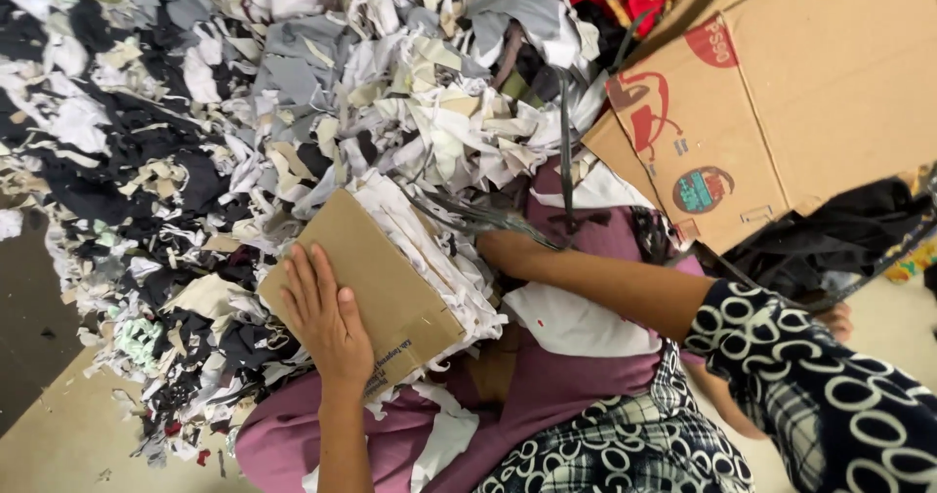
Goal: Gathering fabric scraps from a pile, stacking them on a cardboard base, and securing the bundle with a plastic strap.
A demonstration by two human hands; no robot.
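Flat under the left hand [327,319], the cardboard piece [366,283] slants upper-left to lower-right.

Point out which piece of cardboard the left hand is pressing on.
It is the small plain brown cardboard sheet lying on a stack of white fabric strips, with the left hand flat on it. The big printed cardboard box at upper right lies untouched.

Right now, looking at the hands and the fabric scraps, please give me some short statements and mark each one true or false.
1. The left hand lies flat on a cardboard piece. True.
2. The cardboard piece covers a stack of white fabric strips. True.
3. The right hand holds a red cup. False: no cup is there; it is at the strips, with dark scissors beside it.
4. The big cardboard box is blue. False: it is brown.
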